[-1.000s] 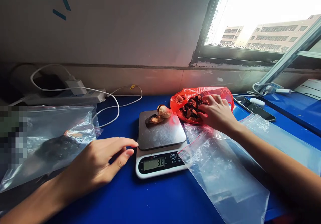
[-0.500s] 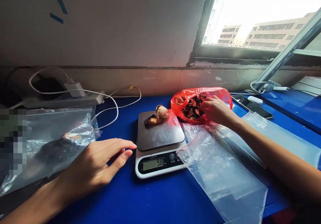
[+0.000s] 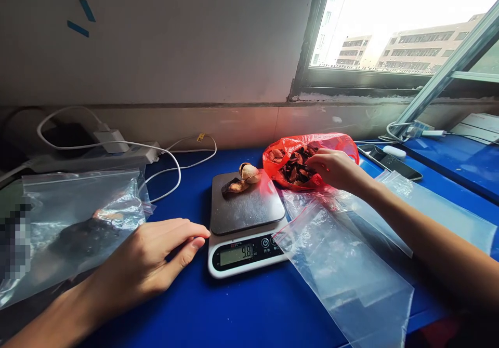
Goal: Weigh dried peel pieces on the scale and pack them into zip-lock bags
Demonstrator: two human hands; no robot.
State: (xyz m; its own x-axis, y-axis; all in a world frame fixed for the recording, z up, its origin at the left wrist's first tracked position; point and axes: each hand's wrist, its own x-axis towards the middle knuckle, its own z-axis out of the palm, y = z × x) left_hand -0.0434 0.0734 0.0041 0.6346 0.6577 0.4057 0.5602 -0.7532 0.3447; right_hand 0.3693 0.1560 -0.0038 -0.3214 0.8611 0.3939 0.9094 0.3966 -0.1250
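My right hand (image 3: 339,169) is at the mouth of a red plastic bag (image 3: 337,141), its fingers bent together over dark brown dried husk pieces (image 3: 297,171). The fingertips are hidden among the pieces, so what they pinch cannot be made out. My left hand (image 3: 167,252) hovers beside the left edge of a digital kitchen scale (image 3: 249,215), thumb and fingers slightly apart and holding nothing. On the scale's metal plate lie a pale, round, cracked shell-like piece (image 3: 249,173) and a darker curved piece (image 3: 235,185). The display (image 3: 236,254) reads 9.8.
Clear zip bags (image 3: 351,270) overlap the scale's right front corner and spread rightward. Another zip bag (image 3: 78,223) with dark contents lies at left. Behind are a power strip (image 3: 144,155) and white cable (image 3: 177,174). A phone (image 3: 390,162) with a white case lies back right.
My right hand's fingers have shifted slightly among the husk pieces. The view has turned a little, moving everything slightly left. The scale still reads 9.8, and my left hand stays beside it.
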